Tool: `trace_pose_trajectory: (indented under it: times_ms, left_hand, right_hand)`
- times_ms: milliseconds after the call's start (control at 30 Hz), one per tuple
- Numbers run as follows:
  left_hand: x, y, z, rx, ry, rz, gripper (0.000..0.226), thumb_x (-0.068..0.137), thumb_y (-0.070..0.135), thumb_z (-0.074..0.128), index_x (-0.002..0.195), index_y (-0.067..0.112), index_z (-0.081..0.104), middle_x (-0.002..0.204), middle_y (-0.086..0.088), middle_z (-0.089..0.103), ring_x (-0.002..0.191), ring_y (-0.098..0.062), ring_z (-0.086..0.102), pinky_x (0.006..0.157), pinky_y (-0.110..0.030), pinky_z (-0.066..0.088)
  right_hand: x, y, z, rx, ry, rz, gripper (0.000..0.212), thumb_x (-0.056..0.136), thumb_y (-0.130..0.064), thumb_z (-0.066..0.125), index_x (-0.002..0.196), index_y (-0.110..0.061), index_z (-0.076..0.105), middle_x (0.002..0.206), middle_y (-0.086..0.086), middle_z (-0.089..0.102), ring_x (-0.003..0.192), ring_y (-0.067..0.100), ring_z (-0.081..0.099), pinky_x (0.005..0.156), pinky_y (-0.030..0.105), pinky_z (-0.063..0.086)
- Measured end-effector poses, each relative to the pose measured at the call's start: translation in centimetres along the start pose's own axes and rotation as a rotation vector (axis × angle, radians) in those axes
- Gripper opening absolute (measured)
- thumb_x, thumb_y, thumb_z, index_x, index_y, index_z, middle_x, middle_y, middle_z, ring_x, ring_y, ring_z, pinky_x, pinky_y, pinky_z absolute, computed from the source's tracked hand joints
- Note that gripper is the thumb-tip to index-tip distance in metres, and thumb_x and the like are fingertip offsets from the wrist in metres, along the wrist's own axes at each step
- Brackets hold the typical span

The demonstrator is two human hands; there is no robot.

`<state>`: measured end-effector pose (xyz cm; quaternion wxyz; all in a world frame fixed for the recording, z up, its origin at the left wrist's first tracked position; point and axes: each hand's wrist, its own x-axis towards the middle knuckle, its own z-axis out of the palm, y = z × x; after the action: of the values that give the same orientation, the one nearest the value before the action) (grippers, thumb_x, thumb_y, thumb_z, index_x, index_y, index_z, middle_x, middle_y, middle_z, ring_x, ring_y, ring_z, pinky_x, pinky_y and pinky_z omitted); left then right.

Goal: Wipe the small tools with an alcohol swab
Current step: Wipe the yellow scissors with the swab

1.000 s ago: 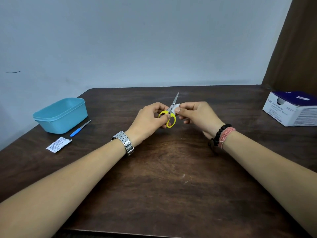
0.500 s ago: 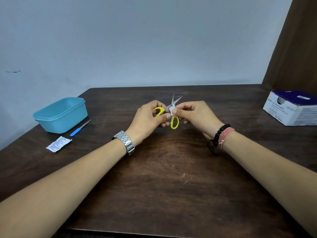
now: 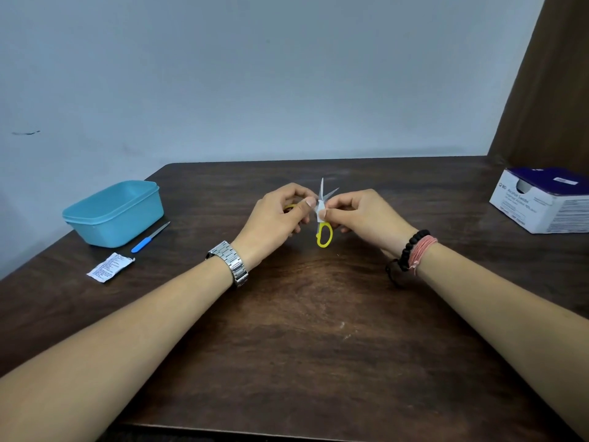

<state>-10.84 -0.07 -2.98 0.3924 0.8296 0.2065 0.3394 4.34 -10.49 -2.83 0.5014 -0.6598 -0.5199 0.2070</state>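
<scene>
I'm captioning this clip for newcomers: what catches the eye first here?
The yellow-handled scissors, blades spread, held above the table's middle: the left hand grips one handle while the right hand pinches a white swab at the blades' base. Next, the teal tub at far left.

Single head view, worn, looking forward and down across the worktop [image 3: 318,362] toward its far edge and the wall [image 3: 255,74]; near edge close below, forearms reaching in.
</scene>
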Motion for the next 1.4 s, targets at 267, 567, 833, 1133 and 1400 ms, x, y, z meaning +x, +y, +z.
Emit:
trace_pose_trajectory:
  times_ms: [267, 567, 833, 1133, 1400]
  left_hand:
    - [0.2, -0.13, -0.35, -0.045, 0.009, 0.034, 0.01, 0.094, 0.026, 0.064, 0.094, 0.02, 0.072, 0.066, 0.018, 0.063, 0.056, 0.002, 0.051, 0.057, -0.014, 0.039]
    - [0.0, -0.19, 0.0, -0.14, -0.042, -0.012, 0.017, 0.098, 0.028, 0.058, 0.096, 0.018, 0.072, 0.065, 0.014, 0.057, 0.057, -0.007, 0.04, 0.053, -0.02, 0.036]
    - [0.24, -0.07, -0.33, -0.211, 0.029, -0.045, 0.015, 0.098, 0.023, 0.058, 0.088, 0.023, 0.069, 0.07, 0.012, 0.058, 0.058, -0.007, 0.042, 0.053, -0.02, 0.038]
    - [0.3, -0.46, -0.03, -0.168, -0.075, -0.038, 0.021, 0.101, 0.015, 0.052, 0.106, 0.027, 0.07, 0.074, 0.011, 0.059, 0.066, -0.002, 0.05, 0.062, -0.02, 0.046]
    - [0.21, -0.18, 0.26, -0.255, -0.092, -0.122, 0.015, 0.102, 0.014, 0.05, 0.102, 0.021, 0.064, 0.09, 0.002, 0.063, 0.065, -0.004, 0.057, 0.062, -0.023, 0.05]
  right_hand:
    - [-0.21, -0.36, 0.1, -0.015, -0.058, -0.021, 0.012, 0.089, -0.016, 0.069, 0.086, -0.007, 0.076, 0.075, 0.006, 0.072, 0.06, 0.003, 0.058, 0.061, 0.019, 0.05]
    - [-0.21, -0.05, 0.23, 0.035, -0.034, -0.032, 0.014, 0.089, -0.022, 0.07, 0.085, -0.01, 0.077, 0.071, 0.002, 0.068, 0.063, 0.002, 0.058, 0.062, 0.021, 0.051]
    - [-0.15, -0.08, 0.38, 0.058, -0.054, -0.032, 0.007, 0.087, -0.018, 0.072, 0.083, -0.016, 0.076, 0.067, -0.007, 0.069, 0.063, 0.003, 0.059, 0.061, 0.019, 0.048]
    - [-0.14, 0.08, 0.52, 0.13, 0.0, 0.016, 0.004, 0.086, -0.018, 0.073, 0.084, -0.017, 0.076, 0.068, -0.007, 0.07, 0.061, 0.002, 0.059, 0.056, 0.016, 0.047]
    - [0.03, -0.16, 0.31, 0.121, 0.128, -0.033, 0.009, 0.082, -0.014, 0.077, 0.08, -0.018, 0.069, 0.077, 0.009, 0.074, 0.061, 0.008, 0.063, 0.06, 0.023, 0.049]
